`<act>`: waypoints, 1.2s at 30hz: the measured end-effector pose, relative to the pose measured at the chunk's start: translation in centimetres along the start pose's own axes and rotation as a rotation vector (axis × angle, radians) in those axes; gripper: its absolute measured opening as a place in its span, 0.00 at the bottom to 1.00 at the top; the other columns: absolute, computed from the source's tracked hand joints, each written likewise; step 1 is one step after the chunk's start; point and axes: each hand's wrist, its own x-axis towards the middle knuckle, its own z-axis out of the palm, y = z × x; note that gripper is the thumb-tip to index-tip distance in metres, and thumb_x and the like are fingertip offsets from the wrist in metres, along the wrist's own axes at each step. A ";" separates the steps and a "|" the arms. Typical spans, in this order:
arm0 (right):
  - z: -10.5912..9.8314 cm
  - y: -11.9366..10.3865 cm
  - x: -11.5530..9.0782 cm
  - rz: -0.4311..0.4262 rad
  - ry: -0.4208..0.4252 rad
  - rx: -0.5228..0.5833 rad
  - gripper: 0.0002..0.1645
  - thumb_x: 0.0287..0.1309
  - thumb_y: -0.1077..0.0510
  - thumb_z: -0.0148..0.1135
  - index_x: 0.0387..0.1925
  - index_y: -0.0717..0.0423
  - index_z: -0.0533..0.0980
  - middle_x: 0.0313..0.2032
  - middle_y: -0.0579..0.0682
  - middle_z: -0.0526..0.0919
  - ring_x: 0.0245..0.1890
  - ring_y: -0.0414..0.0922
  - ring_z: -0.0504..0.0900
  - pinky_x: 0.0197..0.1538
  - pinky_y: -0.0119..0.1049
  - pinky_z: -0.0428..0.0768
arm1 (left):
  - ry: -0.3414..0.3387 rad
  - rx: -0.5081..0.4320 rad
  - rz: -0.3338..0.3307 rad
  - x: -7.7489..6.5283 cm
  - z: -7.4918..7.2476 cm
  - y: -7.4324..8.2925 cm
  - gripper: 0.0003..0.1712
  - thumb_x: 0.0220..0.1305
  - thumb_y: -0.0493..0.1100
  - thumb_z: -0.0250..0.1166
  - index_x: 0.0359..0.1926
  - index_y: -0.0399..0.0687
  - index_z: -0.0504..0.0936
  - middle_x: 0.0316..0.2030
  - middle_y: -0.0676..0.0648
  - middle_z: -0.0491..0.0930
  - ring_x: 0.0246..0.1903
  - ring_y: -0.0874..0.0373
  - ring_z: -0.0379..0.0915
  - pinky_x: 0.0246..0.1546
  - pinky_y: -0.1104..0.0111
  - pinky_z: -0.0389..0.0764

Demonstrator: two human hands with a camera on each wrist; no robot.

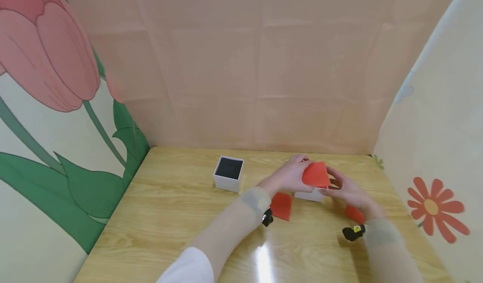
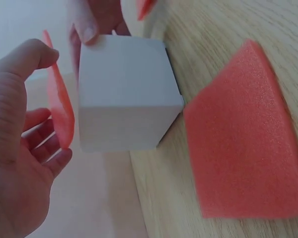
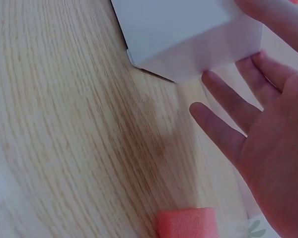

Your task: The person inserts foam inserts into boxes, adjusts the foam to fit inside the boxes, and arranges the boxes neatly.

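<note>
My left hand (image 1: 289, 175) pinches a thin red foam sheet (image 1: 316, 175) between thumb and fingers. In the head view the sheet is above a white box (image 1: 310, 196); the left wrist view shows it edge-on beside the box's rim. My right hand (image 1: 348, 190) is at the box's right side, its fingers mostly straight and spread. Its thumb lies against the front face, with fingertips at or near the side face. The box's interior is hidden. A second red foam piece (image 2: 243, 139) lies on the table in front of the box.
Another white box (image 1: 227, 185), with a black interior, stands upright to the left on the wooden table (image 1: 173, 216). A further red foam piece (image 1: 354, 214) lies under my right wrist. A pinkish wall covering (image 1: 226, 65) rises behind the table, with flower-printed panels at both sides.
</note>
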 end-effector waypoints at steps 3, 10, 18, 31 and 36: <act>0.2 -0.2 0.1 -0.003 0.000 0.002 0.61 0.68 0.44 0.74 0.88 0.43 0.45 0.84 0.58 0.53 0.77 0.69 0.62 0.69 0.72 0.70 | -0.006 0.016 0.005 0.3 0.0 -0.1 0.49 0.62 0.62 0.77 0.79 0.58 0.69 0.72 0.59 0.65 0.65 0.64 0.62 0.58 0.72 0.74; 0.5 -0.6 0.1 -0.026 -0.006 0.017 0.59 0.69 0.48 0.74 0.87 0.45 0.47 0.83 0.60 0.54 0.76 0.69 0.63 0.69 0.68 0.73 | -0.045 0.036 0.018 0.9 0.3 -0.9 0.50 0.64 0.61 0.75 0.81 0.52 0.68 0.73 0.56 0.65 0.66 0.62 0.62 0.61 0.74 0.73; 0.6 -0.4 0.0 -0.025 -0.016 0.051 0.60 0.68 0.49 0.75 0.87 0.45 0.47 0.83 0.61 0.54 0.77 0.70 0.60 0.71 0.68 0.70 | -0.111 0.045 0.037 1.3 0.4 -1.9 0.48 0.70 0.62 0.71 0.82 0.52 0.65 0.77 0.53 0.62 0.72 0.62 0.59 0.71 0.73 0.66; 0.8 -0.6 0.1 -0.028 -0.020 0.048 0.61 0.68 0.49 0.75 0.87 0.48 0.46 0.84 0.61 0.52 0.78 0.71 0.59 0.72 0.73 0.65 | -0.131 -0.081 0.049 0.4 -0.5 -3.1 0.45 0.72 0.56 0.72 0.82 0.51 0.65 0.79 0.55 0.65 0.77 0.62 0.59 0.76 0.72 0.58; 0.6 -0.7 0.0 -0.012 -0.021 0.040 0.62 0.67 0.48 0.75 0.88 0.47 0.45 0.84 0.61 0.50 0.78 0.71 0.59 0.71 0.74 0.64 | -0.112 -0.061 0.028 0.2 -0.7 -3.5 0.43 0.73 0.60 0.69 0.82 0.55 0.66 0.79 0.57 0.64 0.78 0.62 0.57 0.77 0.70 0.59</act>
